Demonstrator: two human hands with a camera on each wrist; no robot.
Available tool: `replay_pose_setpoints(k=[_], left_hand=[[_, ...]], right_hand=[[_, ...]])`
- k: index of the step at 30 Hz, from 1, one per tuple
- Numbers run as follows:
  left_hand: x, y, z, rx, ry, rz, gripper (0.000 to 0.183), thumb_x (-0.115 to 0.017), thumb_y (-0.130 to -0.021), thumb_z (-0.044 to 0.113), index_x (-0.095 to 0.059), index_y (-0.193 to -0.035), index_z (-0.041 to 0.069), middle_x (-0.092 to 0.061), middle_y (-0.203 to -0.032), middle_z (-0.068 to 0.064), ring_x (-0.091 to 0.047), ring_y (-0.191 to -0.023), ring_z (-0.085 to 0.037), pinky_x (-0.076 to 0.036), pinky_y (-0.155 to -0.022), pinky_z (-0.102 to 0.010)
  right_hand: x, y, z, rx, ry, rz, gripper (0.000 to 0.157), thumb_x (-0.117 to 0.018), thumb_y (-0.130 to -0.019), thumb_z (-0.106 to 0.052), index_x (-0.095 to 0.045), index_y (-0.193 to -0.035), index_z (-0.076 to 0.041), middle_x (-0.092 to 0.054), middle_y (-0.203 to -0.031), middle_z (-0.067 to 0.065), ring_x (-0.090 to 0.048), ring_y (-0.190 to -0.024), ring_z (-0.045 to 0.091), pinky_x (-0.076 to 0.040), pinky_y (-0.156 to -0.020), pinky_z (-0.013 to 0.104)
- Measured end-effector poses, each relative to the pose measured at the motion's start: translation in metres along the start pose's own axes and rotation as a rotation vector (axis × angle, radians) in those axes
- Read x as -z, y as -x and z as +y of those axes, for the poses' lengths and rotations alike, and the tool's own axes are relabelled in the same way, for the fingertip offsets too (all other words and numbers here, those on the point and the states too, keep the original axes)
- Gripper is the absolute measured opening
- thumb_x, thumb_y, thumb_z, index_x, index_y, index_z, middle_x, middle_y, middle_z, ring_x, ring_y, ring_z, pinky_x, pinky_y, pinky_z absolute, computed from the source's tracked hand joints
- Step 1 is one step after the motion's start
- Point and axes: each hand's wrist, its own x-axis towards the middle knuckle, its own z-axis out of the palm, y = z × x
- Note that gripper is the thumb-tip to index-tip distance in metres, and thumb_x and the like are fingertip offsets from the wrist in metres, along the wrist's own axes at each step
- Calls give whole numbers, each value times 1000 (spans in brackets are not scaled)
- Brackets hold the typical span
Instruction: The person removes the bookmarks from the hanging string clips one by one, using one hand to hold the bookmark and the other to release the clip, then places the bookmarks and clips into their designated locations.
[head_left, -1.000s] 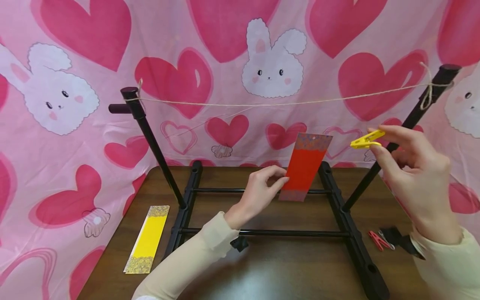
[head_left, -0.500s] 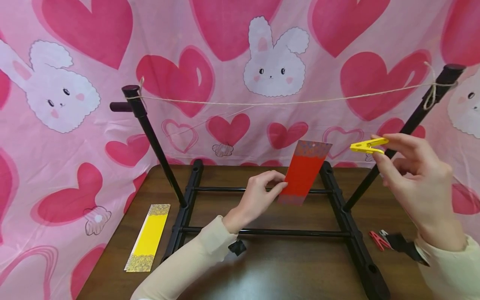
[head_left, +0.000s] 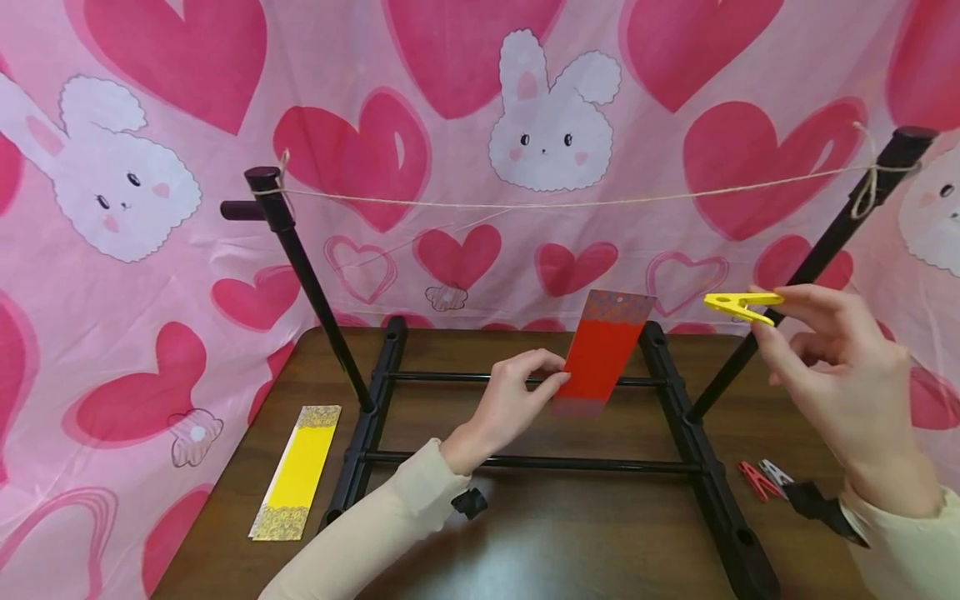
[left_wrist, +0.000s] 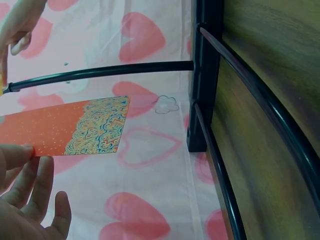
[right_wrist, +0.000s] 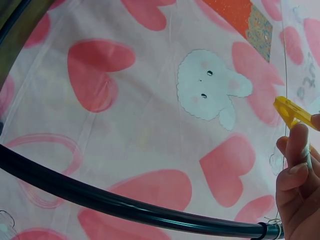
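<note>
A red card with patterned ends and a small hole near its top (head_left: pixel 606 354) is pinched at its left edge by my left hand (head_left: pixel 517 396). It leans a little to the right, below the string (head_left: pixel 480 204) and apart from it. Between the thumb and fingertips of my right hand (head_left: pixel 847 367) is a yellow clothespin (head_left: pixel 738 304), its tip pointing left toward the card. In the left wrist view the thumb and fingers hold the long edge of the card (left_wrist: pixel 55 130). The yellow clothespin (right_wrist: pixel 290 110) also shows in the right wrist view.
The string is tied between two black posts, the left post (head_left: pixel 311 283) and the right post (head_left: pixel 817 250), of a frame on the brown table (head_left: pixel 585 533). Yellow cards (head_left: pixel 300 471) lie at the left. A red clothespin (head_left: pixel 757 481) and a whitish clothespin (head_left: pixel 775 472) lie right.
The red card has sunk slightly and moved a little left with my left hand. My right hand has lowered a little, and the yellow clothespin has tilted in its grip.
</note>
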Motion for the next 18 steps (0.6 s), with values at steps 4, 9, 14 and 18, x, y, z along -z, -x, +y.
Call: replay_pose_setpoints(k=[4, 9, 14, 18], left_hand=[[1, 3, -1, 10, 7, -3, 10, -76, -95, 8, -76, -106, 6, -77, -101, -5, -69, -87, -10, -59, -85, -24], [2, 8, -2, 28, 10, -10, 10, -76, -96, 9, -76, -106, 7, -77, -101, -4, -68, -87, -10, -59, -84, -26], [5, 11, -5, 36, 1, 0, 10, -76, -95, 9, -76, -105, 7, -77, -100, -4, -67, -86, -11, -60, -84, -29], [6, 14, -8, 38, -5, 11, 10, -76, -95, 9, -76, -104, 7, -77, -99, -4, -67, -85, -11, -59, -83, -26]], right_hand=[[0, 3, 3, 7, -2, -7, 49, -78, -84, 12, -58, -129, 13, -65, -118, -36, -53, -56, -14, -42, -59, 3], [1, 7, 7, 1, 3, -17, 50, -78, -83, 14, -57, -128, 13, -65, -116, -37, -56, -58, -16, -43, -61, 3], [2, 13, 12, 2, 22, -27, 50, -78, -83, 13, -56, -128, 14, -64, -113, -41, -57, -61, -19, -42, -61, 2], [4, 17, 17, -13, 37, -22, 52, -78, -83, 13, -55, -129, 13, -63, -111, -42, -56, -62, -21, -40, -59, 2]])
